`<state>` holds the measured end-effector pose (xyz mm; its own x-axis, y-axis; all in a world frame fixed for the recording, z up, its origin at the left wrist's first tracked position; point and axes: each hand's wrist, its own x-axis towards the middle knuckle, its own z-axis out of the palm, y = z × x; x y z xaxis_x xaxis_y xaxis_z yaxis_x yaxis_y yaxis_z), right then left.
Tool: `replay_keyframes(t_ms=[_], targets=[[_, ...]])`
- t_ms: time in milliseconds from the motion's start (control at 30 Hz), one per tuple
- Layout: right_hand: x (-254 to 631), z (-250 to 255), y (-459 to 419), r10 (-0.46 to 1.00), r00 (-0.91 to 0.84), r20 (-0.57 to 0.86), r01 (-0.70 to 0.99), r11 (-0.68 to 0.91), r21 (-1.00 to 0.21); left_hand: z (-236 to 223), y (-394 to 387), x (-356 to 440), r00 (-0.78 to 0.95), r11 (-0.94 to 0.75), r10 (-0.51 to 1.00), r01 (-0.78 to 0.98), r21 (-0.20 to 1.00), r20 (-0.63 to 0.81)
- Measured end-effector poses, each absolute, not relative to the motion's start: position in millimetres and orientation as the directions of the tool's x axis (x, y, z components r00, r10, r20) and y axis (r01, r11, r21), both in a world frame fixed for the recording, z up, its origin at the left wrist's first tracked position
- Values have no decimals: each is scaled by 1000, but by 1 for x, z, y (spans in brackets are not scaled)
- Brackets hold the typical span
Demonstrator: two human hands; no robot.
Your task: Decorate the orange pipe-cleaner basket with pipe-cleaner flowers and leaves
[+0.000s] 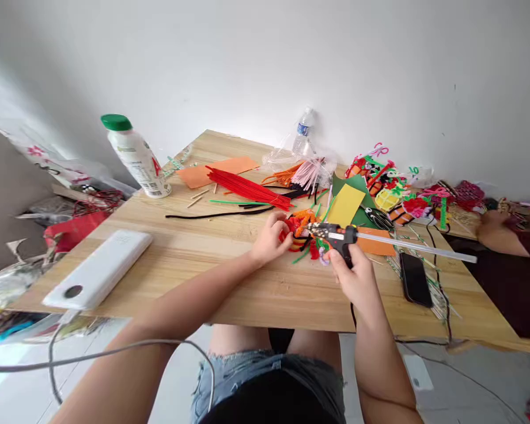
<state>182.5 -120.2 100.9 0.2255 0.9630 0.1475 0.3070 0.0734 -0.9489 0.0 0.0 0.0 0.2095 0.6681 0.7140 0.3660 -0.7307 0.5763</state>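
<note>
My right hand (353, 274) is closed round the handle of a black hot glue gun (339, 235), with a long clear glue stick (415, 243) sticking out of its back end. The gun's nozzle points left at a small pipe-cleaner craft piece (299, 226) in orange, red and black. My left hand (271, 240) grips the left side of that piece with bent fingers, on the wooden table. Whether the nozzle touches the piece, I cannot tell. Green, red and purple pipe-cleaner bits lie just below the nozzle.
Red pipe cleaners (249, 187) and orange card (218, 171) lie behind my hands. To the right are yellow card (346, 205), scissors (378, 218), finished crafts (391, 185) and a phone (416, 280). A white bottle (136, 156) and power bank (98, 270) stand left. Another person's arm (503, 234) shows at far right.
</note>
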Motion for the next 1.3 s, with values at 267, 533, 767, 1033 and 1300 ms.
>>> replay_keyframes(t_ms=[267,533,767,1033,1300], targets=[[253,116,-112,968,205,147,-172,184,-968,-2,1,-1,209,-741,653,378,555,728],[336,101,-107,890,454,-37,-153,36,-988,0,0,-2,209,-729,667,379,570,715],[356,62,-92,778,535,-330,16,-400,-917,1,-1,-2,224,-728,670,386,567,708],[342,49,-75,786,533,-314,158,-457,-876,2,-1,-5,258,-741,663,361,566,703],[324,56,-70,719,688,-101,498,-569,-655,2,1,-7,240,-731,679,307,609,694]])
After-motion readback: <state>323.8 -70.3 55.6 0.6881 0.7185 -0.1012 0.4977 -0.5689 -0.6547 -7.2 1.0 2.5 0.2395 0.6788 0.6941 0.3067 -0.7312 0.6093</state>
